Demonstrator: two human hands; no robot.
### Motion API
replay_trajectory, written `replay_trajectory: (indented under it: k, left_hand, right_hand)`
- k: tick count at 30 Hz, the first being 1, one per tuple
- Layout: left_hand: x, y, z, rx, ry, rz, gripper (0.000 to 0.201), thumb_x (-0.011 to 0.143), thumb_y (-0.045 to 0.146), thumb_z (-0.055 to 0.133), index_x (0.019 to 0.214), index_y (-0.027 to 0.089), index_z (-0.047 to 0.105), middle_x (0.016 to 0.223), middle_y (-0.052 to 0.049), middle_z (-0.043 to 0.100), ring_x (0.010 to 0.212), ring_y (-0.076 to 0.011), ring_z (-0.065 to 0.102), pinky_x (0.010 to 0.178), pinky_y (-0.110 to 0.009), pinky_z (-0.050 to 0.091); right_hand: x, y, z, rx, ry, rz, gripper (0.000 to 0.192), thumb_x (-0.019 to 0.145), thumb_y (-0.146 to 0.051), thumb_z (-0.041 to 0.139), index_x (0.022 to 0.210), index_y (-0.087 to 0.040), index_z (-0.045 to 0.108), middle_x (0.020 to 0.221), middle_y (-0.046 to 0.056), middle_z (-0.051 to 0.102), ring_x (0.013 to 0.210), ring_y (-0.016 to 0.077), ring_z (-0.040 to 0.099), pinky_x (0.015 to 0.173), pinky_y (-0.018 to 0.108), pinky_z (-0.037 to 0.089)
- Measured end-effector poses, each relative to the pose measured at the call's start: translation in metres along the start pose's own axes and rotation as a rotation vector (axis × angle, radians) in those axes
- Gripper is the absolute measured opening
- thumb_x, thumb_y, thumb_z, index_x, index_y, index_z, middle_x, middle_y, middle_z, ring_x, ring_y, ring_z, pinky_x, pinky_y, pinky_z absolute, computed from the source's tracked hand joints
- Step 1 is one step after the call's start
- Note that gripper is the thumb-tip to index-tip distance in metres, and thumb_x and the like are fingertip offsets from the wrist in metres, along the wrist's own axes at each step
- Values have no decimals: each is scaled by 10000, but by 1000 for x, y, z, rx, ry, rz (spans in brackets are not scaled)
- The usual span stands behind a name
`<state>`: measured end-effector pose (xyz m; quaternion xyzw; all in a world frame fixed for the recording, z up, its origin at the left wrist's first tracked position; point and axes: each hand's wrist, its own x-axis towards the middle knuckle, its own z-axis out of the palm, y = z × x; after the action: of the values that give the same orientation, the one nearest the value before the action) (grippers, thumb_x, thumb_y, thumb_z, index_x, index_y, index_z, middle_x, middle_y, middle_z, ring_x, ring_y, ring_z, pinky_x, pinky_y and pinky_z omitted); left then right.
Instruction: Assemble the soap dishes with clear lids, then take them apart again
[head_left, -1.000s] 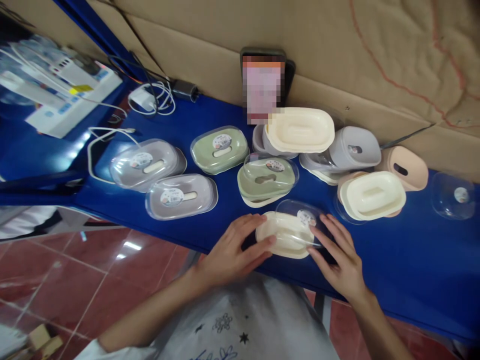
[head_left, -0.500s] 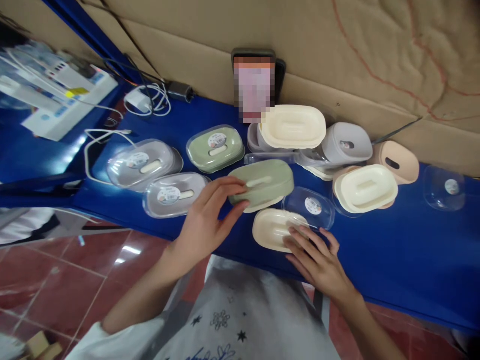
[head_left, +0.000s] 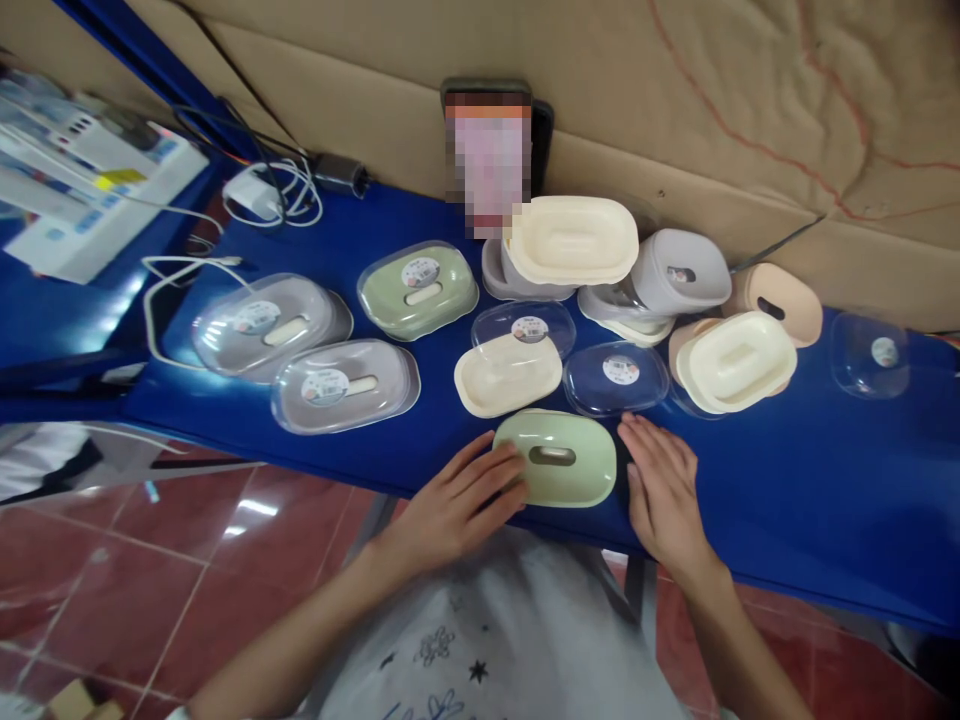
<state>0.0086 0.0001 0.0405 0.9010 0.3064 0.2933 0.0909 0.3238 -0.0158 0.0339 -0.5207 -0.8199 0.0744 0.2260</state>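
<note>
In the head view, a green oval cover with a slot (head_left: 574,485) lies at the table's front edge, slot facing up, a pale bar showing through the slot. My left hand (head_left: 469,495) has its fingertips over the cover's left end and its thumb near the front rim. Just off the right end, my right hand (head_left: 664,490) is held with fingers stretched out, holding nothing. Behind the cover are a cream oval tray (head_left: 499,385) and a clear lid with a round label (head_left: 589,380). Another clear lid (head_left: 491,325) overlaps the tray's back edge.
Lidded grey boxes (head_left: 390,385) and a lidded green box (head_left: 390,300) stand to the left. Stacked cream, grey and peach pieces (head_left: 690,260) line the back right. A phone (head_left: 487,90) leans on the cardboard wall (head_left: 360,70). White cables (head_left: 161,340) lie at left.
The green cover came down toward me, onto the spot where a cream tray lay under my right hand. My right hand shifted right, off that tray. The rear cream tray is now uncovered.
</note>
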Motion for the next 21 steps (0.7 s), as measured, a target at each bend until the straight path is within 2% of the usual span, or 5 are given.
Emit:
replay_trajectory:
  k: [5,11,14,18,21]
  left_hand:
    - [7,0,8,14,-61,13,218,1021,153,712,1238,163,686,1282,-107,776,1323,-275,697,1199,-539,564]
    - [12,4,14,-17,-148,32,320,1002,124,721,1313,173,667,1323,-108,761,1377,-268,658,1233,-516,524]
    - [11,0,9,-44,-115,43,264,1024,176,709,1286,183,676,1313,-105,760,1341,-260,676,1223,-515,528]
    - [15,-21,1,28,31,-258,368,1033,255,707,1389,196,634,1464,-179,665,1433,-335,611,1173,-584,553]
    - [21,-39,-1,127,-13,-440,378,1028,254,712,1395,198,641,1579,-204,578,1519,-401,531,1178,-641,537]
  right_hand:
    - [-2,0,-4,15,-138,-196,663,1058,-482,657,1660,-277,471,1694,137,500,1581,353,446,1196,548,489]
    - [-15,-1,-3,-127,-130,-192,582,1024,-303,731,1583,-281,573,1614,120,598,1530,336,509,1200,553,484]
    - [-21,-3,-1,-149,-145,-176,587,1036,-272,706,1602,-311,555,1646,103,567,1563,327,478,1229,552,453]
    - [-19,-7,2,-128,-155,-195,546,1050,-308,691,1582,-277,572,1664,118,542,1589,325,438,1244,550,429]
    - [-11,-14,3,-94,-157,-199,512,1063,-357,673,1559,-263,588,1644,125,564,1580,325,445,1247,562,418]
